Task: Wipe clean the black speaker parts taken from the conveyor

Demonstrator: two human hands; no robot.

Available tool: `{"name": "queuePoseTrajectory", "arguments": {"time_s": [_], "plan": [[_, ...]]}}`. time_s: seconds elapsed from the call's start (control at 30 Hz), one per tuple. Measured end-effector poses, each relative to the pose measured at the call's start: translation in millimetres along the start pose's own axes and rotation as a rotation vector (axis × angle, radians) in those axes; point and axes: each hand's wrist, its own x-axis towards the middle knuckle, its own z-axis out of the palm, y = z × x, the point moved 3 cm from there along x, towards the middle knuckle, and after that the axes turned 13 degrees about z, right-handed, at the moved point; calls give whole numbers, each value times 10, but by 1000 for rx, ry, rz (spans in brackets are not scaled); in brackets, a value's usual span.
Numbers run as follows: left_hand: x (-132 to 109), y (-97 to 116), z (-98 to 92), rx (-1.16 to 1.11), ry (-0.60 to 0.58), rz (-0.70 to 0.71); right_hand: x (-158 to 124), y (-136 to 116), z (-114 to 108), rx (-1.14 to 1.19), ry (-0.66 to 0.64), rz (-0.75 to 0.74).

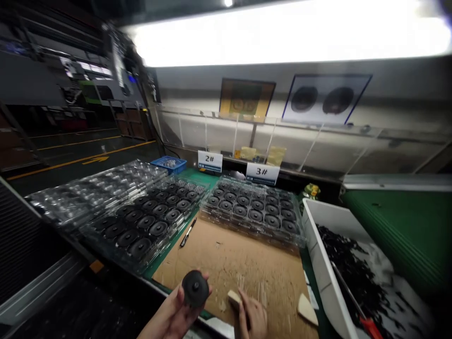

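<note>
My left hand (172, 316) holds a round black speaker (195, 287) just above the near edge of a brown cardboard sheet (243, 263). To its right, my right hand (252, 318) rests on the cardboard and grips a small pale block (233, 297). A second pale wedge-shaped piece (306, 308) lies loose on the cardboard further right. Beyond the cardboard lie two clear trays filled with several black speakers, one at the left (148, 221) and one straight ahead (254, 207).
A white bin (319, 254) of small black parts with a red-handled tool (365, 322) stands at the right, beside a green conveyor (399, 226). A pen (188, 233) lies between the trays. Empty clear trays (95, 188), a blue box (168, 164) and labels 2# (209, 160) and 3# (262, 173) sit behind.
</note>
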Motion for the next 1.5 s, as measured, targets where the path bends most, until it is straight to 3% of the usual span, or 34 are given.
{"name": "queuePoseTrajectory", "arguments": {"time_s": [0.2,0.33,0.47,0.6,0.67,0.77,0.83,0.87,0.97,1.0,1.13,1.17,1.3,1.33,1.43,1.5], "plan": [[522,-111,249,100,-36,-138,-55,-7,-2,73,-185,158],[656,-235,146,147,-17,-233,-58,5,-16,96,-235,304],[639,-274,37,166,26,-271,182,-98,-149,156,-290,354],[621,-286,72,181,81,-248,581,-576,-408,237,-249,364],[616,-295,114,215,91,-248,733,-933,-524,346,-252,242],[605,-283,132,274,122,-259,823,-1330,-560,310,-497,116],[596,-248,105,302,167,-243,825,-1439,-526,243,-643,96],[589,-229,90,317,178,-240,828,-1461,-511,224,-633,85],[568,-161,55,334,163,-257,830,-1479,-498,236,-392,50],[563,-133,43,335,161,-262,814,-1486,-490,262,-371,40],[561,-58,-1,323,207,-261,748,-1515,-431,325,-632,78],[567,-61,-1,325,195,-264,755,-1514,-430,313,-624,99],[587,-78,31,330,93,-284,789,-1517,-486,301,-369,70],[587,-66,35,337,93,-279,776,-1519,-496,321,-392,59],[581,-21,44,383,150,-255,735,-1503,-499,350,-636,87],[579,-28,75,406,150,-264,770,-1476,-513,330,-614,118]]}}
